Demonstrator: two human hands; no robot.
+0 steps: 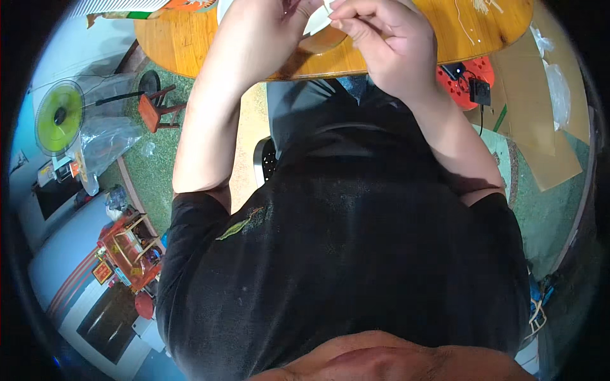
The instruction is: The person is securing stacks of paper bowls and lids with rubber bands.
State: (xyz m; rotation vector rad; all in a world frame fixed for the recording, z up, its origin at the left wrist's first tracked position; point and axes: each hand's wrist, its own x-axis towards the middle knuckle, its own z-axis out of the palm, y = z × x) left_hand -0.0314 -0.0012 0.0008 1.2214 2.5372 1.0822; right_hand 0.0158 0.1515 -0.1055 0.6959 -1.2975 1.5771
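Observation:
At the top of the head view both my hands are close together over the near edge of an oval wooden table (168, 46). My right hand (397, 41) is closed, thumb and fingertips pinching the end of a thin white piece with a curved edge (318, 21). Beside its other end, my left hand (260, 28) is curled inward. The picture's upper edge cuts off part of it, so what it grips is hidden. Something dark reddish shows by its fingers, too small to name.
Thin pale strands (486, 6) lie on the table's right. A red stool (486, 68) with dark devices and a cable stands near my right arm, beside cardboard (537, 120). On the left are a green-bladed fan (59, 117), a small wooden stool (150, 113) and clear plastic (109, 140).

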